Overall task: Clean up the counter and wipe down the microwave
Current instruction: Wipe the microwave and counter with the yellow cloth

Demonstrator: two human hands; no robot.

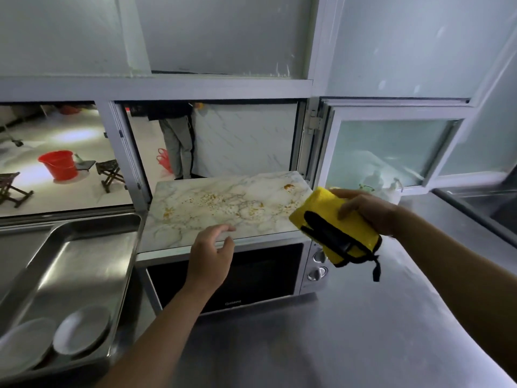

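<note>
Silver microwave w/ black glass door (pixel 223 275) sits at the back edge of the stainless steel worktop (pixel 349 345), door closed, two round knobs (pixel 319 264) stacked at its front right corner. On top of it lies a white marble-pattern slab (pixel 223 205), speckled w/ orange-brown crumbs and stains, thickest across the middle and near the back right corner.

Left hand (pixel 209 256) hovers at the slab's front edge, in front of the microwave door; fingers loosely spread and slightly curled, holding nothing. Can't tell if the fingertips touch the slab.

Right hand (pixel 366 208) is raised off the slab's front right corner, above the knobs, gripping a folded yellow microfibre cloth w/ black trim (pixel 335 228). Fingers wrap over the cloth's upper side, thumb side hidden behind it; a black loop tag dangles from the cloth's lower corner. Cloth is clear of the slab and the microwave.

Left of the microwave, a deep stainless steel tray (pixel 84 247) runs along the worktop's left edge, w/ two white round plates (pixel 81 331) leaning in its near corner. Behind, an open hatch shows a red plastic bucket (pixel 60 165) on a pale floor, dark folding stools nearby, and a person's legs in grey trousers (pixel 179 144). At the right edge, the rim of a steel sink (pixel 475 203).
</note>
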